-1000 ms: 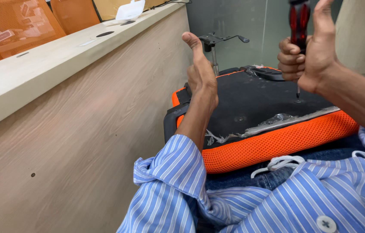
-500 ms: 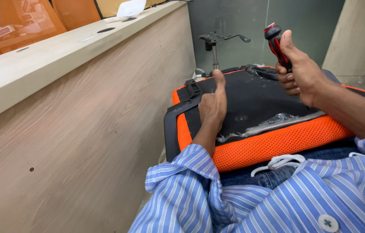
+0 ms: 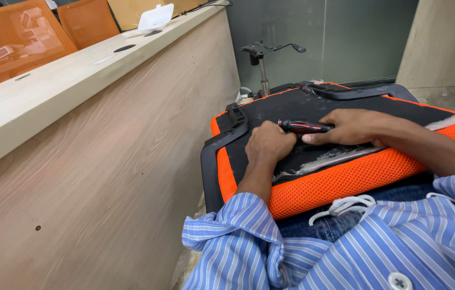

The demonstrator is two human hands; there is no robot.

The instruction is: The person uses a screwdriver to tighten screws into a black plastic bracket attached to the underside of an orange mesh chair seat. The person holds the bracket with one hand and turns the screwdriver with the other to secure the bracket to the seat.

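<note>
The wooden wall (image 3: 104,177) closes in tight on the left of the seat (image 3: 345,172). A black armrest (image 3: 222,145) edges that side. Beyond the seat a gas-lift post (image 3: 263,70) stands, with open floor rightward.

so the seat cushion (image 3: 345,172) sits across the person's lap, wooden counter (image 3: 77,86) running along its left edge. Both hands rest on the cushion's near-left corner, left hand (image 3: 268,144) touching the screwdriver (image 3: 304,127) held by the right hand (image 3: 352,126). Chair post (image 3: 264,75) stands behind the far-left corner.
</note>
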